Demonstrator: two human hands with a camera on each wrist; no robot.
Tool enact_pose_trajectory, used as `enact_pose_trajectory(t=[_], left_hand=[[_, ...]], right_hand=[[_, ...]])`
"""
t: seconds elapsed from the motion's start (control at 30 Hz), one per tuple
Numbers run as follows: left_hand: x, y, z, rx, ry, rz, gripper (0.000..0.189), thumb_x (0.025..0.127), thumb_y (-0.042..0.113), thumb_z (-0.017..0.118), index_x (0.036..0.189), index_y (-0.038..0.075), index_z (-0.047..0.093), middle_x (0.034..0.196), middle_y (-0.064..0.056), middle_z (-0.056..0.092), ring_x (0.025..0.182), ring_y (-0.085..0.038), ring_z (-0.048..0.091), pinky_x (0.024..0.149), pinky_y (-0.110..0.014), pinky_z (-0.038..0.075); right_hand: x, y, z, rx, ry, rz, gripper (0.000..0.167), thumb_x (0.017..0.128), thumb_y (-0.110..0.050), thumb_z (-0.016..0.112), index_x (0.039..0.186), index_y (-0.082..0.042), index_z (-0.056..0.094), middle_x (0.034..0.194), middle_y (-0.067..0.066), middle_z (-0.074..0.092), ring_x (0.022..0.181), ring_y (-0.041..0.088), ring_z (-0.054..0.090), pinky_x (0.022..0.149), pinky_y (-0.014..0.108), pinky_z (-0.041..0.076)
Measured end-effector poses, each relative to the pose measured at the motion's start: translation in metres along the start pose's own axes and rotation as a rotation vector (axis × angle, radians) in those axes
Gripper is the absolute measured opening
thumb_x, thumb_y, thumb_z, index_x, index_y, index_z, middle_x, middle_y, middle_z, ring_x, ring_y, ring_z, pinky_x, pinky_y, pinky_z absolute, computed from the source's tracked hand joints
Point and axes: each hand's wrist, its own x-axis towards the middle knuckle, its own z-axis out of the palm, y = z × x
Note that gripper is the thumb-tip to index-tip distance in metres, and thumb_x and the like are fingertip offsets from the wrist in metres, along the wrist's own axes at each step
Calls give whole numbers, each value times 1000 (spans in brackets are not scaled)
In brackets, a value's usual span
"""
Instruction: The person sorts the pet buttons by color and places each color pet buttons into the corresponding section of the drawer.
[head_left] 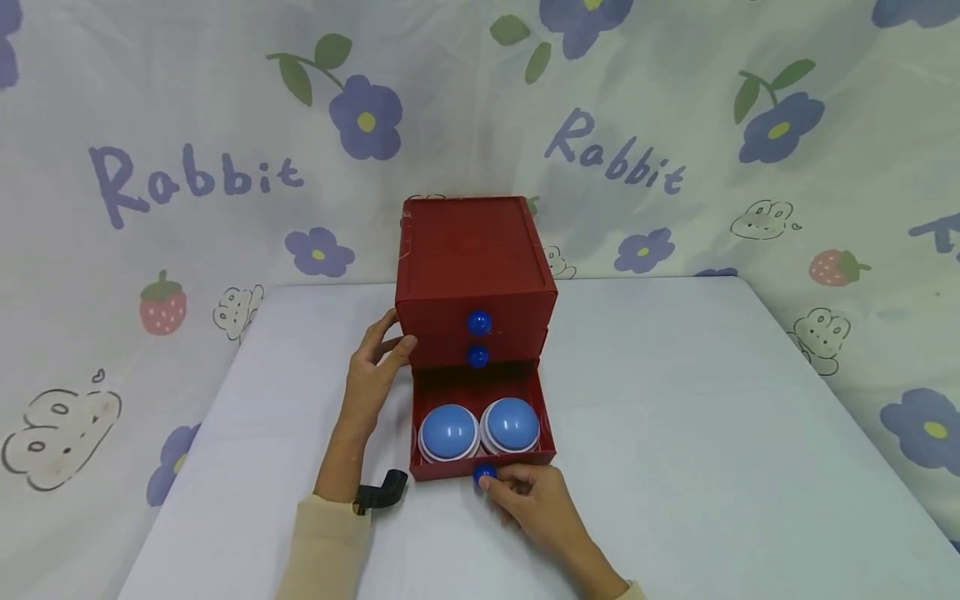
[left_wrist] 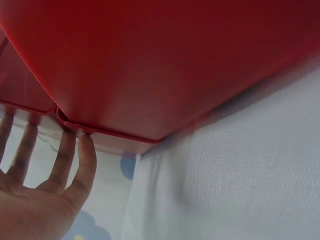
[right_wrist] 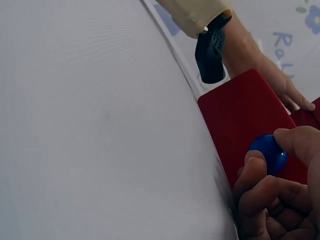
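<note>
A red drawer cabinet (head_left: 472, 250) stands on the table, its bottom drawer (head_left: 465, 387) pulled out toward me. Two round white-rimmed things with blue domed tops, one on the left (head_left: 449, 432) and one on the right (head_left: 510, 425), sit side by side in that drawer. My right hand (head_left: 536, 504) pinches the drawer's blue knob (right_wrist: 268, 152) between thumb and fingers. At the cabinet's left side is my left hand (head_left: 372, 371), thumb by the front corner. Its extended fingers (left_wrist: 62, 160) touch the red cabinet edge in the left wrist view.
Two upper drawers are closed, with an upper blue knob (head_left: 479, 322) and a lower blue knob (head_left: 477, 357). A white cloth (head_left: 675, 417) covers the table. Behind hangs a curtain (head_left: 465, 108) printed with flowers and rabbits. A black wrist camera (head_left: 382, 492) is on the left wrist.
</note>
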Motion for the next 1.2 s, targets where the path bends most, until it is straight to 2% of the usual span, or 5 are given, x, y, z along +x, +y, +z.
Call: enact_pose_trajectory(t=[0.1,0.37,0.73,0.97,1.2], left_hand=[[0,2,0,-8,-4,-9,64,98,31,63,156,23,37,157,3,36,133,-28,43,107,-59,37],[6,-18,0,-14,10,26,62,97,39,65,153,34,41,154,9,39,130,-24,46,105,-58,39],[5,-19,-2,-5,10,29,62,97,38,64,154,33,39,155,9,38,131,-24,46,105,-56,39],[0,-24,-1,-7,5,-16,61,99,35,63,154,32,39,155,10,37,131,-21,45,105,-50,42],[8,-19,0,4,8,27,59,98,37,64,153,34,41,153,12,39,129,-20,47,99,-40,47]], right_hand=[[1,-2,-1,14,-1,6,24,92,-32,74,90,-8,76,64,5,65,52,12,57,46,23,48],[4,-1,-1,-1,7,4,19,94,-21,73,91,-2,75,65,12,65,50,13,54,45,20,44],[10,1,-2,35,9,-37,19,93,-26,74,90,-7,76,62,5,65,49,10,54,44,21,45],[14,7,0,-13,2,-15,19,94,-20,72,91,-1,75,62,11,64,49,12,54,44,21,45],[21,2,-4,26,18,-23,17,93,-23,73,92,-6,75,67,7,66,52,13,58,47,24,50]])
